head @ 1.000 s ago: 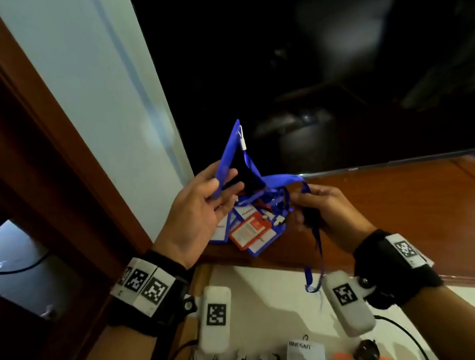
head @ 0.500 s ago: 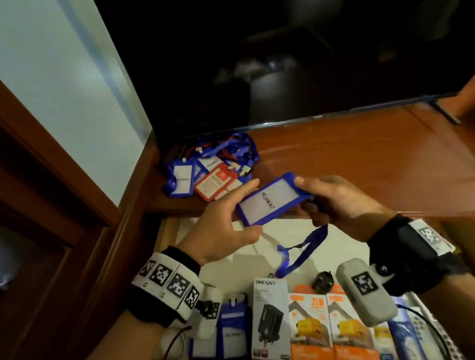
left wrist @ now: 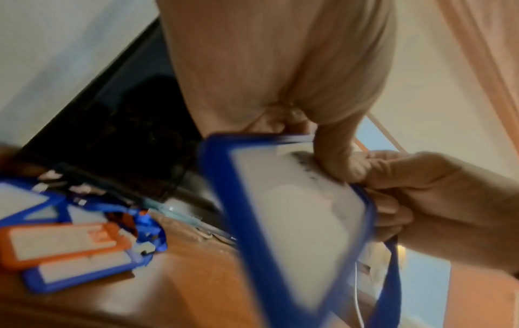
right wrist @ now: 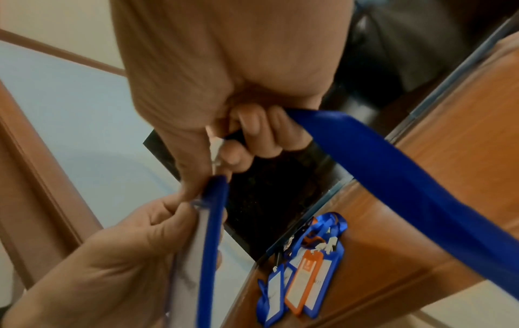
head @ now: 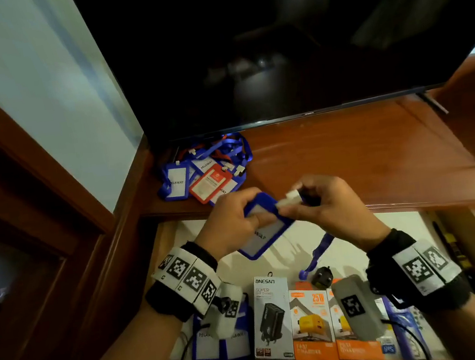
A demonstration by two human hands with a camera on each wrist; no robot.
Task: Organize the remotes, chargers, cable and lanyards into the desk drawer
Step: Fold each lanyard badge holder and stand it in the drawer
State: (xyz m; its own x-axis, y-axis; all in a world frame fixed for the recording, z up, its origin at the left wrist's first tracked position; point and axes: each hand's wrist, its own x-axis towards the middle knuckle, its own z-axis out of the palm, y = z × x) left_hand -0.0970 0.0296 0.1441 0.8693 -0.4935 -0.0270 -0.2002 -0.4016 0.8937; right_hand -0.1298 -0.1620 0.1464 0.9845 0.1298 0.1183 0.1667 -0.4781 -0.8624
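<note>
Badge holder (head: 262,231) held by both hands above the open drawer (head: 300,250).

From the head view, it is gripped by the left hand (head: 230,226), while its white clip is pinched by the right hand (head: 327,207); more lanyards (head: 205,172) are piled on the worktop (head: 348,159). From the left wrist, curled fingers (left wrist: 334,159) are seen on its edge. From the right wrist, its blue strap (right wrist: 393,177) is seen trailing from the closed fingers (right wrist: 258,131).

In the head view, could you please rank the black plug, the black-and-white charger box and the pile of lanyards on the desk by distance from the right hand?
From the right hand:
1. Black plug, in the drawer, just below the hand.
2. Black-and-white charger box, in the drawer's front row, lower left.
3. Pile of lanyards, on the desk's back left corner, under the screen.
</note>
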